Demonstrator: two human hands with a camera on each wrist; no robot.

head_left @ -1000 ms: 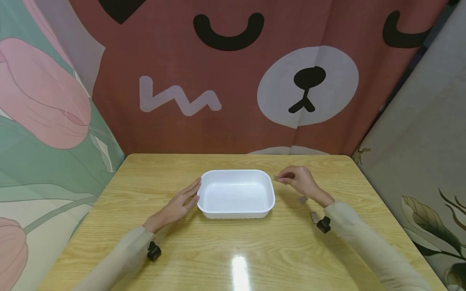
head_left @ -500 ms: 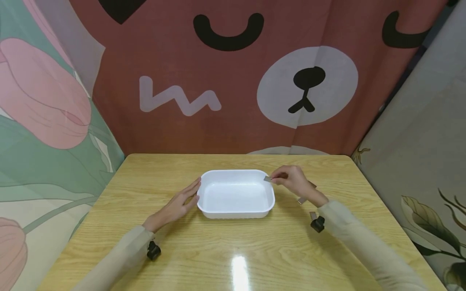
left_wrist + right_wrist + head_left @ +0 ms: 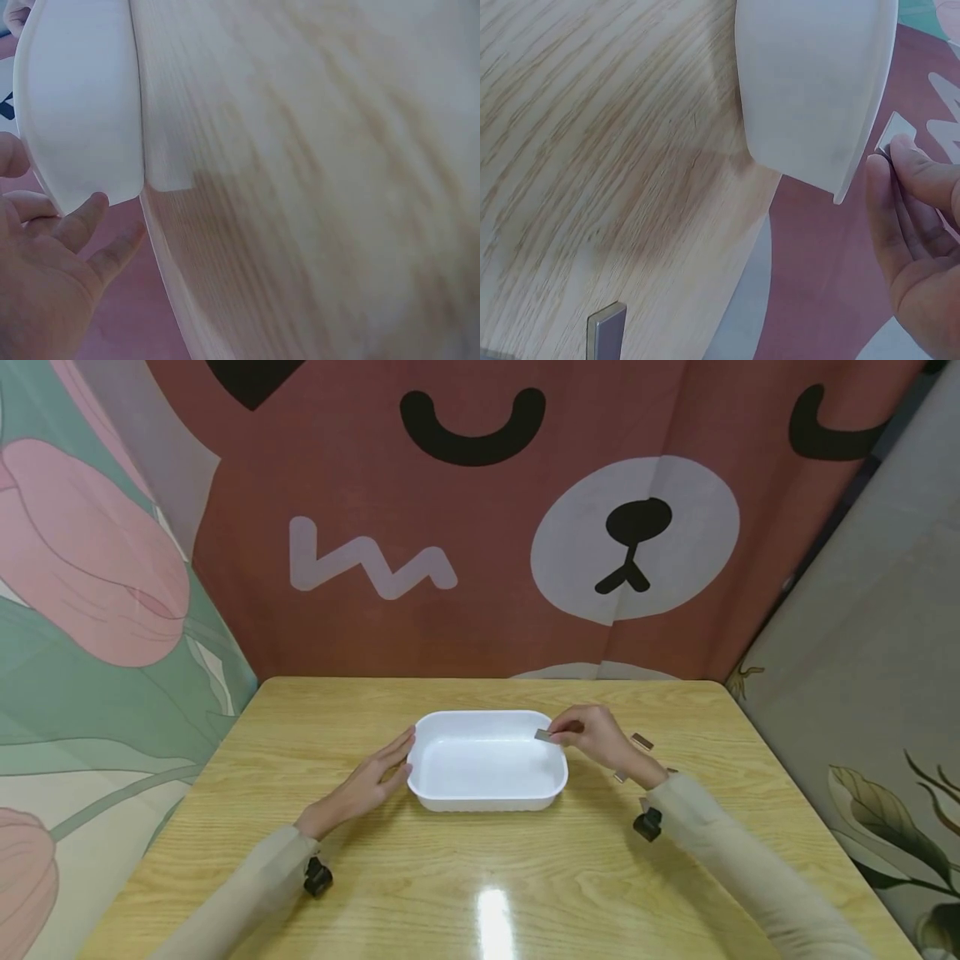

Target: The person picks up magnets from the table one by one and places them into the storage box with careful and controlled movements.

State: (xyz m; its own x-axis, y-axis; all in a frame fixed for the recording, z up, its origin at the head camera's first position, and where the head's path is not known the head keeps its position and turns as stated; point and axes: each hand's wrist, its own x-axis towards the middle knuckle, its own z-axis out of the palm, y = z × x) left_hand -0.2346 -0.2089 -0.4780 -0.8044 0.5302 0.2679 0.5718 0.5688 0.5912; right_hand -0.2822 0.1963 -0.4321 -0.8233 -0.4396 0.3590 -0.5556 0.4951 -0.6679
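Left hand [image 3: 362, 788], fingers extended, touches the white tray [image 3: 487, 763] on the desk [image 3: 405, 881] — likely steadying it; right hand [image 3: 597, 734] pinches one end of a small tile [image 3: 542, 735] above the tray's far right corner — leaving its other end free.

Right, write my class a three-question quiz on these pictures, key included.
1. Which hand pinches a piece: (a) left, (b) right, (c) both?
2. True or false: the left hand touches the tub.
3. Fill in: in the head view, the loose pieces lie on the table to the ____ of the tub.

Key: 1. b, the right hand. 2. True. 3. right.
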